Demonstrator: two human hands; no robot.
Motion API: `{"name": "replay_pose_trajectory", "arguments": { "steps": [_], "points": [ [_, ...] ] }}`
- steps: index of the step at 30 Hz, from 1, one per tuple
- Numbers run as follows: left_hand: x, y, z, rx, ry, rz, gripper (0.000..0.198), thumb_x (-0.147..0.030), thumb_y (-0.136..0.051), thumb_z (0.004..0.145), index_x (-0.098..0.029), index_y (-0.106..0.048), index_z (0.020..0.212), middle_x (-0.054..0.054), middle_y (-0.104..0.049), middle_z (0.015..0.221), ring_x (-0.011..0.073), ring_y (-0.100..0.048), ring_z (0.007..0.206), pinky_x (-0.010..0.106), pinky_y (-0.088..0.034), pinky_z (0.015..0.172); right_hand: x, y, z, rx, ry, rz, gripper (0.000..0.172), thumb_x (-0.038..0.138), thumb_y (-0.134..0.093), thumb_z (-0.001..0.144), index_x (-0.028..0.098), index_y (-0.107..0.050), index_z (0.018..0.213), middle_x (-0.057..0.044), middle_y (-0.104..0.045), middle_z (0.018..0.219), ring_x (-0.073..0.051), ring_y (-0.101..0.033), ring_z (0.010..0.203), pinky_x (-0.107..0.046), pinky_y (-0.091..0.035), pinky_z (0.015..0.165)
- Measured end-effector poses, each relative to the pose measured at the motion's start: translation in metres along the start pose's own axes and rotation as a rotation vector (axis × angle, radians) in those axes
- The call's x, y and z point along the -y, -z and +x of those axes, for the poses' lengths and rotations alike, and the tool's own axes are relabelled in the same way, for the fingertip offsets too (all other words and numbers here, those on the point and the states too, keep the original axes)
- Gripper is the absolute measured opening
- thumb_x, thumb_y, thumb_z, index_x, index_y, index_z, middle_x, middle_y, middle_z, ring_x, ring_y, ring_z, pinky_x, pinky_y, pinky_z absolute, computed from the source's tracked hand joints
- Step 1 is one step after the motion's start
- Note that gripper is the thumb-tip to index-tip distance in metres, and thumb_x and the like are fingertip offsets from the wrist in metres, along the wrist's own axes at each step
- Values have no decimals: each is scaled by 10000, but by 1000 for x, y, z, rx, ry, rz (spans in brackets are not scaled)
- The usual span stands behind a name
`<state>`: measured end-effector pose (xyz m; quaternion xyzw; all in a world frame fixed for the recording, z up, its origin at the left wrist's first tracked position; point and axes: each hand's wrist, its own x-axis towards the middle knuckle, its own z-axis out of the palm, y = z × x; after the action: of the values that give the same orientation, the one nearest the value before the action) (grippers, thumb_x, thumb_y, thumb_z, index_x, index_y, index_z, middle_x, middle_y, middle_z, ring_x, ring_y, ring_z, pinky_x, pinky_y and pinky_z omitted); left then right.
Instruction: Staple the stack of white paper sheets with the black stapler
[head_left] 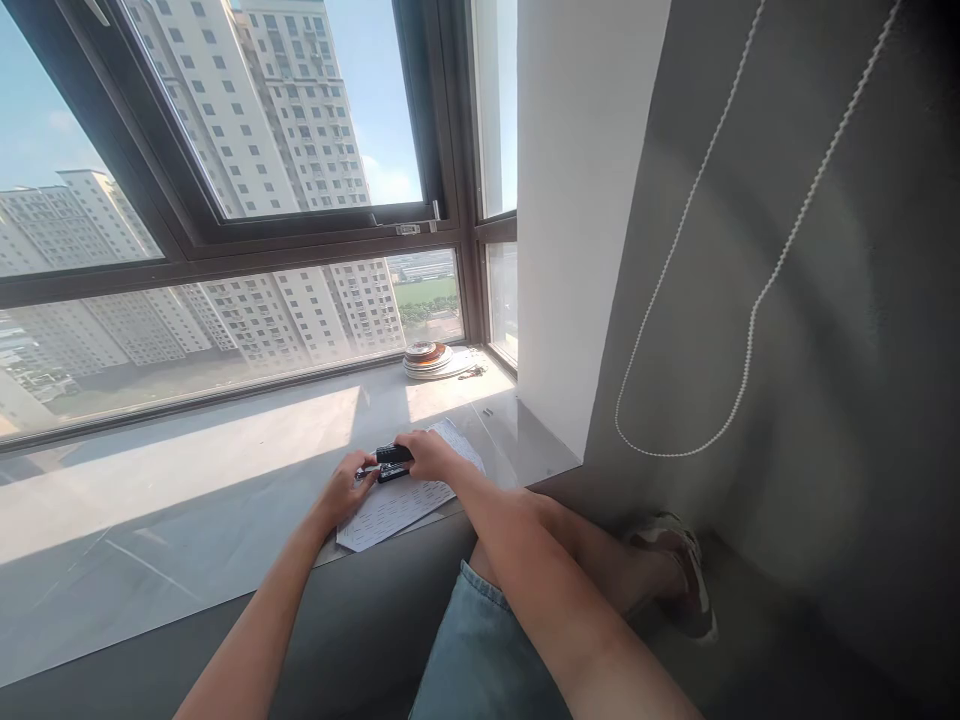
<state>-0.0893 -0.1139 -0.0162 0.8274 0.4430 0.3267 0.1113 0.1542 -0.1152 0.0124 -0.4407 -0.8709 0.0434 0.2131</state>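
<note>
A black stapler (391, 460) rests on printed white sheets of paper (401, 500) lying on the grey window sill (187, 500). My right hand (429, 455) is closed over the stapler's right end from above. My left hand (346, 487) pinches its left end, with the palm resting on the paper. Both forearms reach in from the bottom of the view.
A stack of tape rolls (429, 359) sits at the sill's far right corner by the window frame. A white pillar (577, 220) and a grey wall with a bead chain (720, 200) rise on the right. My bent knee in denim shorts (487, 640) and a sandalled foot (679, 570) are below.
</note>
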Motion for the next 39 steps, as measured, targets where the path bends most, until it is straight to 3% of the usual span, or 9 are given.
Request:
{"name": "replay_pose_trajectory", "arguments": {
  "steps": [8,13,19,30,35,39],
  "points": [
    [-7,5,-1,17,-37,37,182,-395,-595,900,-221,-651,903,74,-673,922,246,-631,899,365,-512,839,2,4,1,7,-34,24,335,208,-671,799,267,-688,1128,-33,-749,1024,-247,-675,993,-292,-416,791],
    [-4,6,-2,20,-9,56,233,-432,-584,919,-221,-670,966,84,-691,966,249,-633,916,361,-514,802,-1,8,2,-49,-112,78,361,214,-705,791,292,-706,1144,-22,-742,1004,-246,-651,1018,-306,-404,862],
    [-2,8,-2,9,-70,102,239,-431,-569,962,-214,-665,991,80,-684,965,246,-621,915,380,-511,820,-3,14,0,-74,-155,135,404,180,-702,776,289,-725,1164,-41,-723,1000,-239,-633,1003,-324,-390,918],
    [-1,10,-3,-38,-100,73,220,-417,-586,971,-233,-692,1028,57,-691,973,225,-627,911,343,-508,787,-8,20,0,-130,-248,198,368,169,-675,725,290,-766,1061,-16,-749,953,-233,-641,986,-333,-390,914],
    [0,12,-6,-19,-148,28,306,-514,-718,881,-263,-720,1054,60,-707,1021,240,-624,945,364,-526,817,-4,16,0,-90,-136,273,385,160,-678,686,279,-782,1038,22,-765,924,-185,-652,881,-252,-417,760],
    [0,12,-7,22,-127,-15,444,-576,-789,783,-276,-720,1103,58,-688,1007,236,-607,888,302,-527,619,5,10,2,-39,5,279,378,170,-697,665,274,-790,1017,35,-755,874,-175,-645,829,-232,-409,707]
  ]
}}
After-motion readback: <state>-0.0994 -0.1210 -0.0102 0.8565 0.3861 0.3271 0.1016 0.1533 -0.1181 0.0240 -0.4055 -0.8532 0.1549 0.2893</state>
